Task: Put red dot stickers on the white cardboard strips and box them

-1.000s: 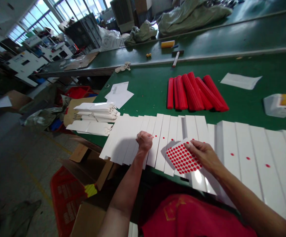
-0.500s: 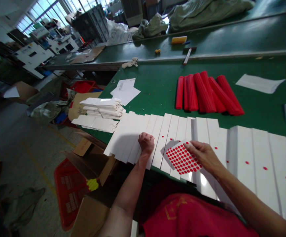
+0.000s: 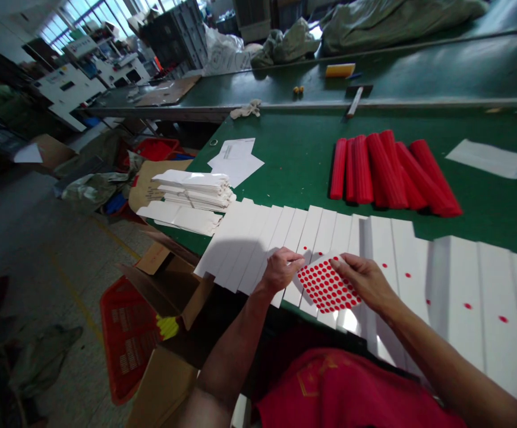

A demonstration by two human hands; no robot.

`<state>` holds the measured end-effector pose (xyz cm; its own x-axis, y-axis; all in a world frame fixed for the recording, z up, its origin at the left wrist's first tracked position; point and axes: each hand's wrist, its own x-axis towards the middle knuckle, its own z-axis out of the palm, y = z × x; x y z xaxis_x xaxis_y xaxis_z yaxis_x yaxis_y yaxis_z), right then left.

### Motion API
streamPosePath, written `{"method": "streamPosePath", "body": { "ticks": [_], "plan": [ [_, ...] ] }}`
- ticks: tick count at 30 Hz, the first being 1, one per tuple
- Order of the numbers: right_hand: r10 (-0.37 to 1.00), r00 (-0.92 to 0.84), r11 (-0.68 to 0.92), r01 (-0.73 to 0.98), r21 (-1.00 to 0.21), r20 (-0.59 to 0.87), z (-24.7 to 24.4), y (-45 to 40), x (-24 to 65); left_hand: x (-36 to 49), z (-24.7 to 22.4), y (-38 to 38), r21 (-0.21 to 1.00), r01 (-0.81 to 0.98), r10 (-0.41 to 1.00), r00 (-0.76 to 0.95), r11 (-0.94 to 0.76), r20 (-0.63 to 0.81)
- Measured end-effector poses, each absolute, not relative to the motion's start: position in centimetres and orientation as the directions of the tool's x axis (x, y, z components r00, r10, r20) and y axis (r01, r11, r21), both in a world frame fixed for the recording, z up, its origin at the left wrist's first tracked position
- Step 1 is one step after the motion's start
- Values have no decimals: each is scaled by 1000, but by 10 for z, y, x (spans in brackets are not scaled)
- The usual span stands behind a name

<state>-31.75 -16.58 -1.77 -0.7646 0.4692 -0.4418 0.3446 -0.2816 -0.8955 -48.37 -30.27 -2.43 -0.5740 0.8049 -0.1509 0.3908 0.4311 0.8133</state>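
The right hand (image 3: 363, 282) has its fingers clamped on the upper edge of a sheet of red dot stickers (image 3: 327, 285), which sits over a row of white card blanks (image 3: 325, 235). The left hand (image 3: 280, 270) rests on the blanks with its fingers together and stretched out, the tips just beside the sheet. Some blanks carry single red dots. Beyond the row, red rolls (image 3: 387, 172) lie on a green table (image 3: 276, 172). Left of the row sits a stack of folded white cartons (image 3: 191, 193), and below its near edge stands an open cardboard box (image 3: 169, 285).
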Motion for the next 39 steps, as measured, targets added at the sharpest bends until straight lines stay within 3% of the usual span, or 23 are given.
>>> {"method": "streamPosePath", "body": {
  "ticks": [8,13,21,32,35,39],
  "plan": [
    [460,-770,-245,369,-897,-443,-20,-170,-333,-491,-33,-314,842,292,783,-582,454,-220],
    [450,-773,-240,379,-894,-448,-25,-171,-339,-500,-37,-314,841,309,770,-612,444,-181],
    [423,-776,-266,388,-882,-469,-25,-175,-346,-528,-69,-310,538,405,509,-859,739,-52],
    [440,-776,-221,394,-892,-452,-19,-173,-354,-519,-78,-310,394,469,458,-879,790,129],
    [431,-786,-229,380,-896,-444,-17,-175,-357,-519,-69,-313,411,423,407,-904,807,130],
    [417,-797,-240,367,-899,-437,-20,-175,-360,-519,-52,-322,594,402,549,-832,697,-81]
  ]
}}
